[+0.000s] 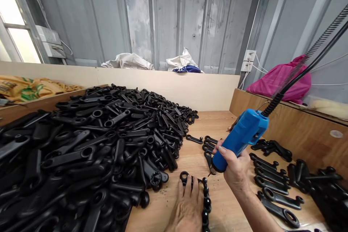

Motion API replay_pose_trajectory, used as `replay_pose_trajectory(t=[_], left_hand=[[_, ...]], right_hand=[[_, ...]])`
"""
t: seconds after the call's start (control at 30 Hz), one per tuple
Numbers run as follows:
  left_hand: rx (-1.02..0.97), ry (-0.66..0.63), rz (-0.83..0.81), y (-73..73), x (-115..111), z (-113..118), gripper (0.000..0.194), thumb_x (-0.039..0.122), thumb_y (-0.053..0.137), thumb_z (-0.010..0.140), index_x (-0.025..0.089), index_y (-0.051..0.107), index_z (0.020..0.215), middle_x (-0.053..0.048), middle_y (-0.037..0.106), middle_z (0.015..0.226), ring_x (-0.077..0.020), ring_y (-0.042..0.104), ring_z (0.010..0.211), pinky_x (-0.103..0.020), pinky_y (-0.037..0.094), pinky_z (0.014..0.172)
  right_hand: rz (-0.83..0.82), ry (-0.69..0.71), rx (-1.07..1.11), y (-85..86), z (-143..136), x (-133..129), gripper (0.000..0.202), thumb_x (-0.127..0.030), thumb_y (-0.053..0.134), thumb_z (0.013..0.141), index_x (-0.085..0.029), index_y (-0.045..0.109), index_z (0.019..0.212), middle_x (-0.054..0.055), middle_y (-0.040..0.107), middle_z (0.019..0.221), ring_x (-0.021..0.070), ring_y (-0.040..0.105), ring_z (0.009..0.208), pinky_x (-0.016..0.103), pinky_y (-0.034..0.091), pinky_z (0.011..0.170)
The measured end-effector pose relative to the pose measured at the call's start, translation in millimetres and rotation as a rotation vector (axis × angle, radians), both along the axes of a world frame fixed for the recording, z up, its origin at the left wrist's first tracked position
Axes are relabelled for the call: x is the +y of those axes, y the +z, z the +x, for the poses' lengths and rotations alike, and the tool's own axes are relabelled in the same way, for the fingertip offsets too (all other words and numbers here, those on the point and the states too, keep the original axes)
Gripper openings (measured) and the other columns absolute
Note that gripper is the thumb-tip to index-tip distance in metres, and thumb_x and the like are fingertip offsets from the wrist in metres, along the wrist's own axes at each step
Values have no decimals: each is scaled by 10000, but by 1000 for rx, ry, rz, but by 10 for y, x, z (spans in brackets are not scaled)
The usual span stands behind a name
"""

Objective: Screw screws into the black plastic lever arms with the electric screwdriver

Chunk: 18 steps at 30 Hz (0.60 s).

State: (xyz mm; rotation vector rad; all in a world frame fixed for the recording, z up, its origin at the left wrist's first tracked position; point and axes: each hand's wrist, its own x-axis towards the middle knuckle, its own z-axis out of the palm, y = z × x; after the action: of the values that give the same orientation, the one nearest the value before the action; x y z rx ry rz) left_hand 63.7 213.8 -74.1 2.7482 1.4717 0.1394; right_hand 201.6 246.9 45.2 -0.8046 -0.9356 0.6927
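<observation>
A: Where is the part being worked on?

B: A black plastic lever (193, 181) lies flat on the wooden bench (174, 210), just beside the near edge of the big pile of levers (89, 141); the left hand (187, 206) rests spread on top of it, fingers flat, pinning it rather than gripping it.

A: And the other hand?

B: The right hand (235, 168) is clenched around a blue power tool (239, 137), its tip pointing down at the bench just right of that lever; a black cable (307, 65) runs up from the tool's back end.

A: How would the lever handle?

B: I'd judge it light and stiff, a little slick, not fragile; best held by the flat shank between its two ring ends; finished-looking levers (272, 185) lie in a row further right of the pile.
</observation>
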Motion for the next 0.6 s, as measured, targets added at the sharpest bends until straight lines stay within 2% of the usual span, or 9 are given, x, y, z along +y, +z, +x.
replay_pose_trajectory(t=[0.1, 0.23, 0.37, 0.6], left_hand=[[8, 29, 10, -29, 5, 5, 509, 273, 344, 942, 105, 308, 1421, -201, 284, 1447, -412, 242, 1330, -633, 340, 995], [8, 53, -11, 27, -9, 3, 544, 316, 389, 912, 119, 327, 1416, -193, 277, 1449, -427, 253, 1321, -617, 396, 944], [-23, 42, -55, 130, -35, -6, 624, 305, 439, 854, 96, 297, 1425, -196, 230, 1463, -428, 227, 1331, -620, 372, 960], [-46, 30, -105, 208, -49, -7, 597, 223, 382, 846, 69, 301, 1417, -212, 223, 1456, -427, 213, 1333, -663, 359, 942]], right_hand=[[-8, 18, -25, -45, -20, 12, 353, -418, 781, 582, -141, 624, 737, 51, 624, 664, 201, 568, 572, 317, 474, 522], [-27, 39, -51, -88, -42, 18, 364, -420, 786, 571, -143, 625, 744, 52, 627, 650, 198, 553, 562, 313, 457, 518], [-26, 46, -58, -98, -42, 18, 370, -430, 787, 566, -152, 615, 740, 43, 626, 641, 197, 554, 566, 319, 459, 539], [-20, 25, -80, -82, -53, 14, 356, -426, 787, 563, -154, 629, 731, 38, 632, 628, 189, 560, 541, 293, 452, 501]])
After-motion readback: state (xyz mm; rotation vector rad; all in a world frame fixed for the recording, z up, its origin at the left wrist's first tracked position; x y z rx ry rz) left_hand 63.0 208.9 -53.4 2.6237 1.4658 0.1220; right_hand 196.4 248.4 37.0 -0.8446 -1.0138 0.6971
